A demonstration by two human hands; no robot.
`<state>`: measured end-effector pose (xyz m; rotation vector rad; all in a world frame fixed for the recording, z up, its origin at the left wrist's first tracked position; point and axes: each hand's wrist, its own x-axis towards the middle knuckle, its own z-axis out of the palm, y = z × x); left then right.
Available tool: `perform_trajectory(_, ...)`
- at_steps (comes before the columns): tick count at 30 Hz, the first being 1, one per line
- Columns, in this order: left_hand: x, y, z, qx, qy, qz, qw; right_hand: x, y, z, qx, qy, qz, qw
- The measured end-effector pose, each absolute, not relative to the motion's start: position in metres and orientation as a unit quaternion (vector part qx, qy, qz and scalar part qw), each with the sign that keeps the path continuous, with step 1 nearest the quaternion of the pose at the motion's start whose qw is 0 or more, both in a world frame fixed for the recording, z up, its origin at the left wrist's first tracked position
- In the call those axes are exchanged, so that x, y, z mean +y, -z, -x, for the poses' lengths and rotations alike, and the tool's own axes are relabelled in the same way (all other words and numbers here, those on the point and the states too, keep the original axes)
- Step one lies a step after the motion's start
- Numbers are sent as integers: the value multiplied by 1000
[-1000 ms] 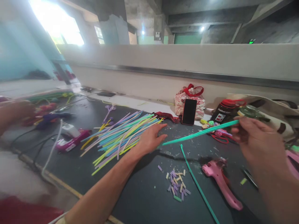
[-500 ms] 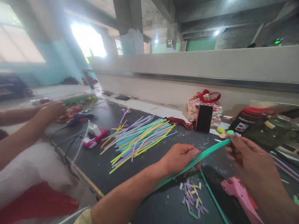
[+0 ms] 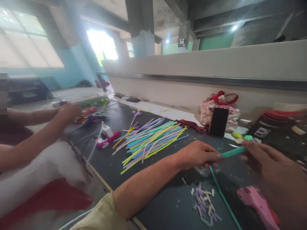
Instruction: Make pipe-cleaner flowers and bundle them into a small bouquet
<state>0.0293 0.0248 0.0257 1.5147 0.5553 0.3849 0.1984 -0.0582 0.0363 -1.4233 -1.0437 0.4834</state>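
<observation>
Between my two hands stretches a small bundle of green pipe cleaners (image 3: 233, 152). My left hand (image 3: 200, 155) is closed around it, thumb on top. My right hand (image 3: 266, 163), partly blurred, pinches the bundle's far end. A single green pipe cleaner (image 3: 225, 199) runs down from below my left hand to the bottom edge. Under my hands lies a small heap of short purple, cream and green cut pieces (image 3: 203, 204). Beside my right wrist is a pink plastic tool (image 3: 257, 204), partly hidden by the forearm.
Many-coloured pipe cleaners (image 3: 153, 140) lie in a loose pile left of my hands. A phone (image 3: 218, 122) leans on a patterned bag (image 3: 206, 108). A magenta power strip (image 3: 107, 140) sits near the table edge. At the far left, another person's hands (image 3: 70, 111) work over coloured pieces.
The view has swung left, shifting everything rightward. My left hand has come closer to my right, leaving a shorter stretch of green bundle between them. Both hands keep their hold.
</observation>
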Motion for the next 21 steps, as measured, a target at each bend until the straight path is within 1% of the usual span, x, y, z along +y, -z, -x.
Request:
perform_trajectory(1, 25, -24, -29, 256, -177, -673, 671, -57, -40, -197, -416, -232, 633, 610)
perform_trajectory(3, 28, -20, -28, 284, -199, -653, 673, -59, -44, -195, -401, -234, 650, 601)
perform_trajectory(4, 30, -18, -27, 296, -204, -637, 682, -63, -44, -195, -424, -223, 661, 577)
perform_trajectory(5, 34, -15, -27, 307, -210, -616, 695, -69, -42, -194, -465, -199, 676, 536)
perform_trajectory(6, 38, -12, -26, 317, -211, -591, 711, -78, -38, -191, -523, -172, 686, 475)
perform_trajectory(8, 47, -5, -26, 333, -208, -554, 734, -103, -26, -181, -680, -109, 655, 311)
perform_trajectory(9, 51, -1, -26, 339, -208, -539, 742, -117, -18, -174, -739, -63, 625, 244)
perform_trajectory(10, 54, 2, -25, 342, -211, -528, 748, -132, -11, -168, -784, -26, 591, 190)
perform_trajectory(11, 57, 5, -25, 346, -211, -520, 752, -146, -4, -163, -803, 12, 573, 164)
perform_trajectory(13, 60, 8, -24, 353, -216, -507, 756, -172, 3, -162, -806, 11, 578, 129)
perform_trajectory(16, 63, 11, -22, 358, -224, -502, 755, -201, 3, -196, -741, -11, 656, 142)
perform_trajectory(17, 64, 12, -22, 359, -224, -503, 754, -209, 3, -214, -702, 10, 696, 152)
perform_trajectory(19, 65, 14, -22, 360, -221, -509, 750, -225, 4, -256, -619, 47, 771, 143)
perform_trajectory(21, 65, 15, -22, 365, -216, -514, 746, -240, 12, -293, -545, 71, 829, 99)
